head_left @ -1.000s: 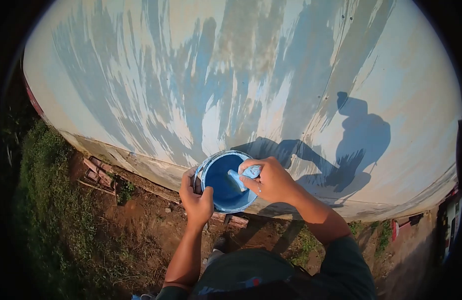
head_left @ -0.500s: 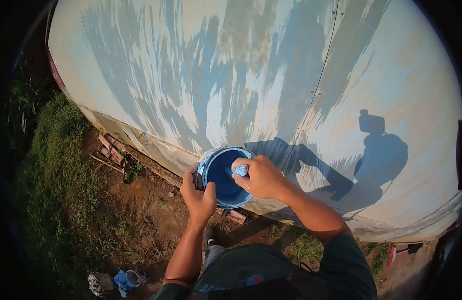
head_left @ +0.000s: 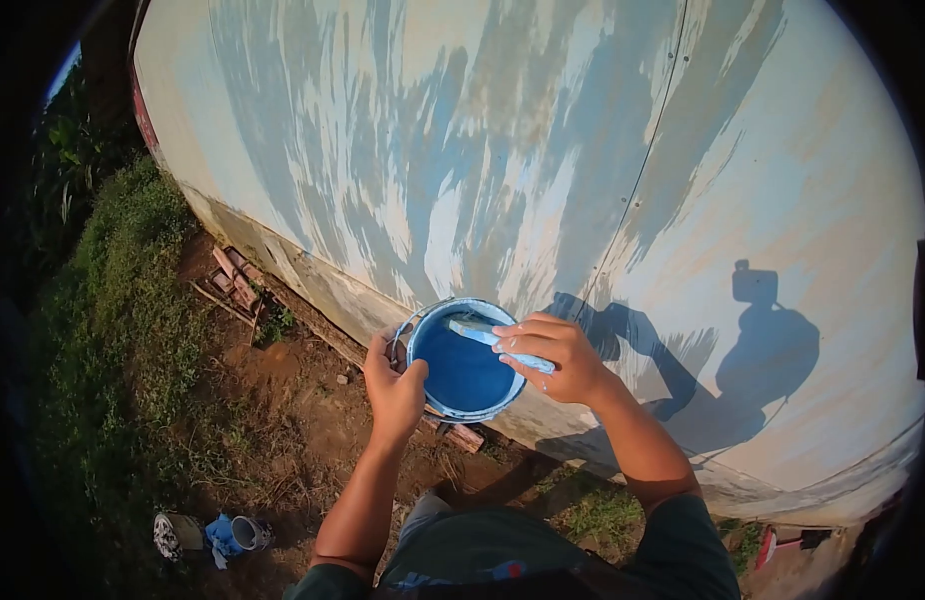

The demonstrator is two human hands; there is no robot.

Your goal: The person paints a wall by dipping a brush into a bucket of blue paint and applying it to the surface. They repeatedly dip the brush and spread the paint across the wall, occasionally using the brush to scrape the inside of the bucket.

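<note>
My left hand [head_left: 395, 390] grips the near-left side of a paint bucket [head_left: 415, 345], its fingers wrapped round the rim and handle. Blue paint [head_left: 461, 378] lies inside the bucket. A paint-smeared paintbrush [head_left: 528, 361] is held in my right hand [head_left: 565, 365], over the right part of the bucket's mouth. The brush lies nearly flat, its head pointing left into the opening near the far rim. Pale paint marks the fingers of my right hand.
Ahead stands a wall [head_left: 463, 150] streaked with pale blue paint, bearing a person's shadow [head_left: 768, 345]. Bricks and timber [head_left: 241, 285] lie along its foot. Grass [head_left: 133, 330] grows at the left. A small white bucket [head_left: 251, 533] and blue cloth [head_left: 223, 540] rest on the ground at lower left.
The brush has turned from end-on to nearly flat, its head now visible at the bucket's far rim. My right hand has shifted slightly right. The bucket is tilted less away, showing more paint.
</note>
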